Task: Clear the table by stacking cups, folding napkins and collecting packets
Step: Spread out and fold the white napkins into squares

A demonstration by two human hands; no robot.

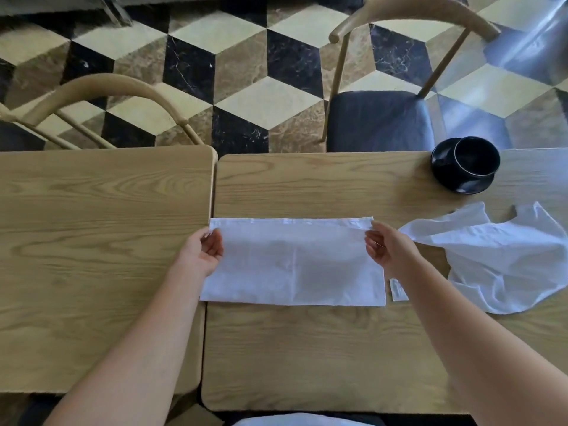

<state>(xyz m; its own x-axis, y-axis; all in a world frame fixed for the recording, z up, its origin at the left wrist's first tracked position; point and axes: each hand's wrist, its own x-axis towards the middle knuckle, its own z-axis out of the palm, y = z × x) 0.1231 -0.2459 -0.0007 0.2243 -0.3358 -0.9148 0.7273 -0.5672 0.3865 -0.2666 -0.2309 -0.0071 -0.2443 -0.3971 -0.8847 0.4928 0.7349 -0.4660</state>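
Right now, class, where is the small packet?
In the head view, the packet lies right of centre on the table, between the folded napkin and the crumpled napkin.

No text, label, brand, number or sign can be read. Faint grey marks are seen on a small white packet (398,289) lying just to the right of the folded napkin (293,261), at its near right corner, but they are too blurred and small to be made out. Nothing printed is shown on the napkin itself.
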